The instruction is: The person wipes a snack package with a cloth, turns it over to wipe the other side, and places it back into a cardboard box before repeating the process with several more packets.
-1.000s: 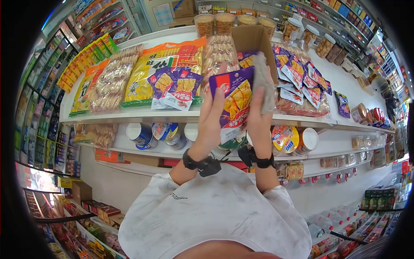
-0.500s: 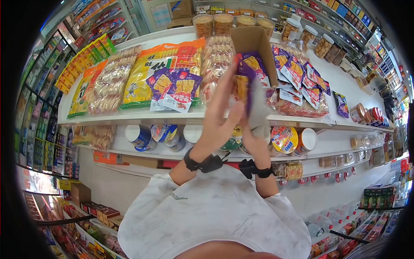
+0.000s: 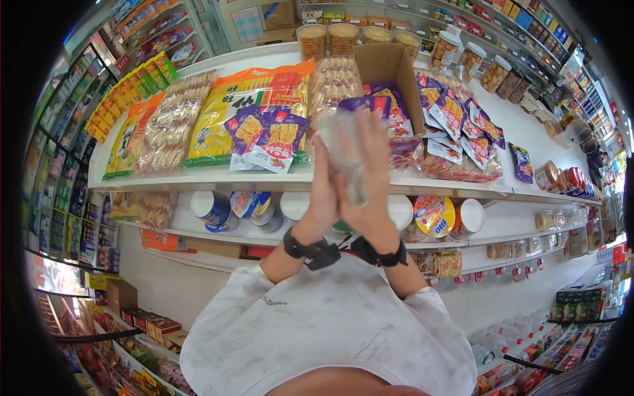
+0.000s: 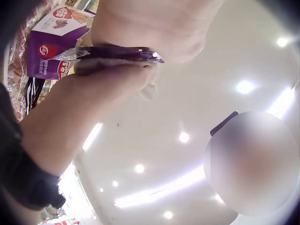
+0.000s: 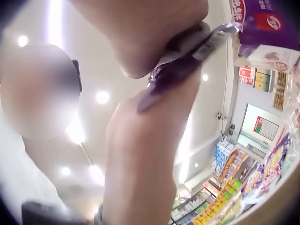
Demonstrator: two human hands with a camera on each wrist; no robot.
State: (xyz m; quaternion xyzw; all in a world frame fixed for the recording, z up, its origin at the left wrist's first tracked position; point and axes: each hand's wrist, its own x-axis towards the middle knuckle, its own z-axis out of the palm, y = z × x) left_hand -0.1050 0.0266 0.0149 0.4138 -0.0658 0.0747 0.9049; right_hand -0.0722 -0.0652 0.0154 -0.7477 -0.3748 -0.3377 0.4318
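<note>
Both hands are together over the shelf front, blurred by motion, with a purple snack packet (image 3: 354,103) between them. My left hand (image 3: 319,204) holds the packet from the left, its fingers partly hidden. From the right, my right hand (image 3: 374,178) holds a grey cloth (image 3: 343,142) against the packet, its fingers pointing up. Seen from the left wrist, the packet (image 4: 122,54) stands edge-on between the hands, with the cloth (image 4: 89,66) on the right hand's side. Just behind is an upright cardboard box (image 3: 376,58) with similar purple packets (image 3: 400,119) inside.
Two purple packets (image 3: 269,138) lie on a large yellow snack bag (image 3: 218,122) at left. A pile of purple packets (image 3: 456,115) is right of the box. Clear jars (image 3: 343,41) stand behind; tubs (image 3: 436,212) fill the lower shelf.
The packet has turned between the hands, from front facing the head camera, through edge-on, to its upper part above the cloth. Cloth and right hand have moved left across it.
</note>
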